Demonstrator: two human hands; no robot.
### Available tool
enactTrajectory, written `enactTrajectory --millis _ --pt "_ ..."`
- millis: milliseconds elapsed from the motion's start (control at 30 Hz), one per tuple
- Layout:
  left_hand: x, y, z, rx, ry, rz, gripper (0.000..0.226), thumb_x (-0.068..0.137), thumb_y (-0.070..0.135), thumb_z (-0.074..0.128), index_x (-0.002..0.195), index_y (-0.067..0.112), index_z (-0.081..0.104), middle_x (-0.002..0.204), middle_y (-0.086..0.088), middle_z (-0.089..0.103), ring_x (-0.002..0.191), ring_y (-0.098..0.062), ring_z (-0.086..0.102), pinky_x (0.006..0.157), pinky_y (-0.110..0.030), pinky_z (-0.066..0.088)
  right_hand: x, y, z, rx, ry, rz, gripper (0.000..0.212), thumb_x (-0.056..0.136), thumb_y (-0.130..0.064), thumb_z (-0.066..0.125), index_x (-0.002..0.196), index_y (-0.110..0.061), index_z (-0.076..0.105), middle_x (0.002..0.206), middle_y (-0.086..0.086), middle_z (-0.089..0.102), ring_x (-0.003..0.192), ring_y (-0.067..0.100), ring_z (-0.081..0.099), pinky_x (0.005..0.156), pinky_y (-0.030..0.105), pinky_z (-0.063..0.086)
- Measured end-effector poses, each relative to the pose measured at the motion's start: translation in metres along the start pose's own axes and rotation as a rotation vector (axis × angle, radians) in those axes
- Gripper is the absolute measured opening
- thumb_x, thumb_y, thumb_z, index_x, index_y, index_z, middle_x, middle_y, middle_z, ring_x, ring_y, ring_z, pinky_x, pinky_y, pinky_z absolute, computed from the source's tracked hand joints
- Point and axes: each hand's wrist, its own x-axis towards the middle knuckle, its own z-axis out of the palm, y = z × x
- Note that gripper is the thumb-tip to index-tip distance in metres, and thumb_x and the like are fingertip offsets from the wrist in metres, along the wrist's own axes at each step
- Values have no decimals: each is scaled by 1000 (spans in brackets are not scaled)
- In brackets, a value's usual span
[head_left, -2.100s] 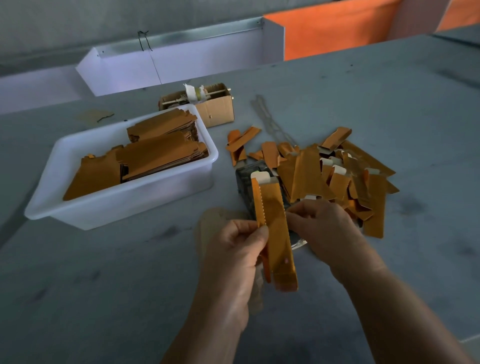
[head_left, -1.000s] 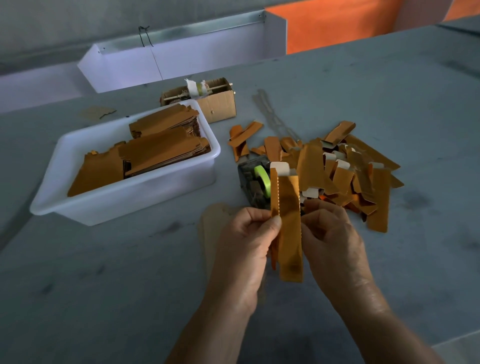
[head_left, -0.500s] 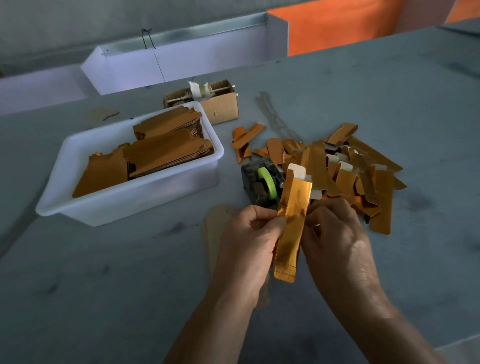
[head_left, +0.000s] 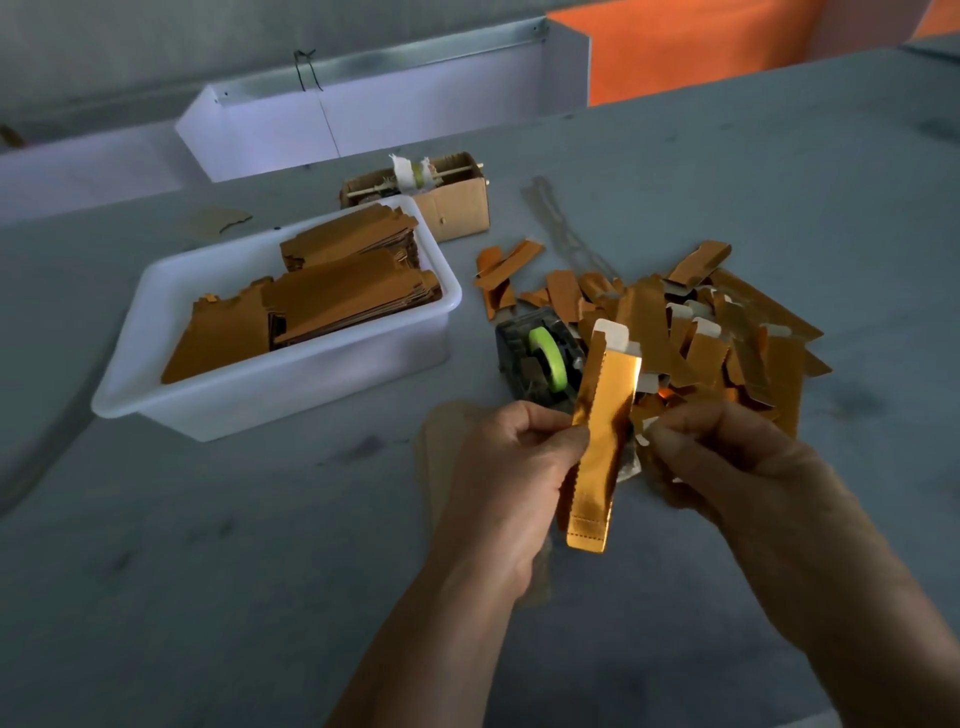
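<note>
My left hand (head_left: 511, 467) pinches a long gold foil carton strip (head_left: 605, 415) by its left edge and holds it upright above the table, white flap on top. My right hand (head_left: 727, 467) is just right of the strip and apart from it. Its fingers are curled, with the fingertips pinched on what looks like a small pale tape end at the near end of the dark tape dispenser (head_left: 540, 358). The dispenser carries a green roll and stands behind the strip. The strip hides part of the dispenser.
A pile of gold strips (head_left: 727, 332) lies behind my right hand. A white plastic tub (head_left: 291, 384) at the left holds stacks of flat gold cartons. A small cardboard box (head_left: 457, 202) with a spool stands behind the tub. A white trough (head_left: 384, 109) runs along the far table edge.
My right hand has let go of the strip and shifted slightly right to the dispenser's near end. The strip has tilted a little in my left hand.
</note>
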Motion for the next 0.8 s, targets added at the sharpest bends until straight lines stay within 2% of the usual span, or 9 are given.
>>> enactTrajectory --millis 67,133,200,300,400,467,567,700,800 --pt "-2 1 -1 31 -2 -1 4 85 14 69 82 13 66 62 3 69 52 -4 63 47 -17 49 -1 -6 1 -65 -107 -71 14 70 -28 58 78 -27 70 77 -2 67 68 6 61 59 24 51" --pt "-3 1 -2 64 9 -2 4 85 14 70 82 16 68 74 -2 73 67 -14 71 66 -31 61 1 -9 3 -135 -137 -129 14 73 -25 60 80 -32 70 79 -4 68 70 5 61 57 20 50" --pt "-6 1 -2 70 6 -16 6 83 12 72 80 17 69 80 -5 74 76 -21 72 77 -44 60 3 -9 4 -233 -115 -166 18 79 -18 63 82 -34 69 80 -7 69 73 7 62 57 22 49" --pt "-9 1 -4 75 -16 -39 7 82 12 72 79 17 70 84 -8 74 84 -26 71 83 -50 57 3 -10 6 -364 -116 -205 24 83 -14 62 84 -37 69 83 -9 68 76 8 63 59 23 48" --pt "-9 -1 -5 53 -25 -47 7 82 10 72 78 16 69 81 -8 74 81 -25 72 82 -48 58 2 -14 8 -492 -135 -228 39 83 -15 63 108 -44 57 85 -16 65 77 3 63 62 20 51" --pt "-11 -1 -6 30 -48 -52 5 82 10 72 79 14 69 78 -6 75 76 -22 73 80 -42 60 3 -14 9 -541 -90 -232 42 81 -18 65 112 -40 48 78 -12 65 75 -3 62 62 13 50" --pt "-13 0 -7 -12 -95 -57 4 84 9 70 82 12 68 76 -4 75 73 -17 74 74 -32 60 3 -15 12 -549 -27 -218 34 79 -20 68 98 -34 44 72 -8 65 74 -9 60 61 5 47" --pt "-15 2 -11 -51 -141 -76 2 84 8 69 82 9 69 78 -6 75 76 -19 74 76 -34 60 2 -16 15 -569 -21 -191 33 78 -21 70 85 -35 42 72 -8 63 75 -11 58 59 2 44" --pt "-16 1 -12 -49 -148 -69 12 82 18 72 86 7 69 78 -4 75 74 -16 74 77 -33 60 1 -17 18 -606 -19 -191 33 79 -22 69 83 -36 40 72 -10 62 76 -12 57 57 1 43"
